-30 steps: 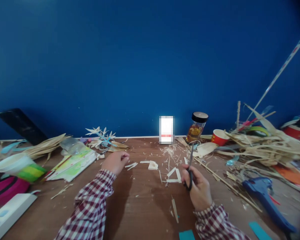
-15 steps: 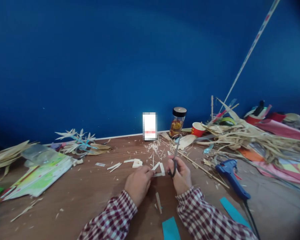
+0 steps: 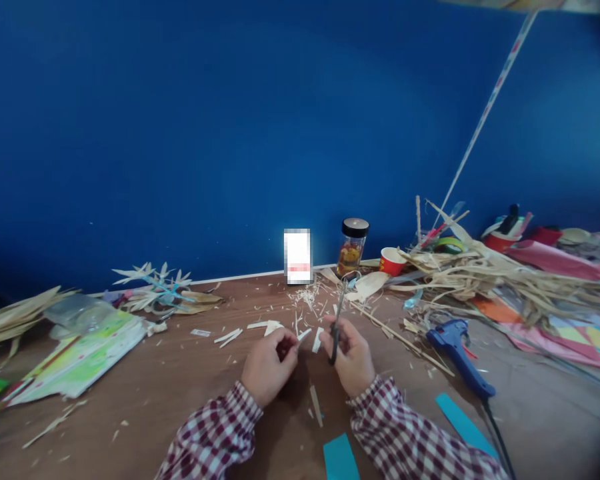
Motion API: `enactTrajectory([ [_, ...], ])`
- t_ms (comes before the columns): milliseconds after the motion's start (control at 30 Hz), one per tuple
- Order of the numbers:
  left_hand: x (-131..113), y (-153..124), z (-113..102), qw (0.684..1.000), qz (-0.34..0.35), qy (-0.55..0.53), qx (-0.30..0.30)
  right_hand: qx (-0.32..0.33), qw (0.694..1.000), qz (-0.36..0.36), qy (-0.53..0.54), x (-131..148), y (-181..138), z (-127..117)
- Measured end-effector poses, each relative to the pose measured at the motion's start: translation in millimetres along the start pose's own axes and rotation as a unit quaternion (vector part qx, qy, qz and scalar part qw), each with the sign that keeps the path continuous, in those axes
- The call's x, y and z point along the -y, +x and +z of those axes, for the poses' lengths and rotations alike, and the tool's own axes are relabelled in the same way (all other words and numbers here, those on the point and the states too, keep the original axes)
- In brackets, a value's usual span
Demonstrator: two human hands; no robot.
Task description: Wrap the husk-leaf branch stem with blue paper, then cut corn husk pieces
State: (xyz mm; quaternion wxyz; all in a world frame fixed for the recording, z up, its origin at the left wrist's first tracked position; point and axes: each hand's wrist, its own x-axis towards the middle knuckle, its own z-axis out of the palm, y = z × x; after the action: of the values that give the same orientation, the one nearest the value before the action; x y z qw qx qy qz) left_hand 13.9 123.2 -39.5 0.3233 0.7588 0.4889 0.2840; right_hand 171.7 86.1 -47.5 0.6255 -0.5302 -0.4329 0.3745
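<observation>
My left hand (image 3: 267,363) is closed in a pinch on a small pale triangle frame of straw strips (image 3: 310,337), lifted just off the wooden table (image 3: 180,407). My right hand (image 3: 353,360) grips a pair of black-handled scissors (image 3: 336,327), their blades pointing up and away beside the frame. Both sleeves are red-and-white checked. Loose pale strips (image 3: 260,327) lie on the table just beyond my left hand.
A blue glue gun (image 3: 457,347) lies right of my hands. A jar with a black lid (image 3: 353,248), a red paper cup (image 3: 393,261) and a heap of dry straw (image 3: 490,277) stand behind. Teal paper pieces (image 3: 340,460) lie near me, a green printed booklet (image 3: 75,357) on the left.
My left hand came across from the left, took the triangle frame and raised it. My right hand with the scissors moved in close. The view swung to the right.
</observation>
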Motion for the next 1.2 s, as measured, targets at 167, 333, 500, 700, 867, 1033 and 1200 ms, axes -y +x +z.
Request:
enactTrajectory([
  [167,-6,1,-5,0.992,-0.015,-0.124,0.033,0.051,0.998,-0.022,-0.043,4,-6,4],
  [333,-9,3,-9,0.987,-0.019,-0.144,0.061,0.049,0.995,-0.052,-0.067,2,-4,3],
  [500,-7,4,-10,0.987,-0.019,-0.145,0.064,0.058,0.993,-0.064,-0.081,1,-5,3],
  [700,-5,5,-14,0.991,0.012,-0.13,0.022,0.072,0.993,-0.043,-0.086,4,-4,3],
  [867,0,6,-20,0.987,0.079,-0.035,-0.133,-0.019,0.994,-0.051,-0.099,1,1,-2],
  [1033,-7,2,-17,0.989,0.01,-0.066,-0.133,-0.026,0.999,0.0,0.02,0,2,-2],
  [1200,-22,-5,0,0.979,-0.027,-0.204,0.012,0.015,0.987,0.066,0.149,4,-3,4],
])
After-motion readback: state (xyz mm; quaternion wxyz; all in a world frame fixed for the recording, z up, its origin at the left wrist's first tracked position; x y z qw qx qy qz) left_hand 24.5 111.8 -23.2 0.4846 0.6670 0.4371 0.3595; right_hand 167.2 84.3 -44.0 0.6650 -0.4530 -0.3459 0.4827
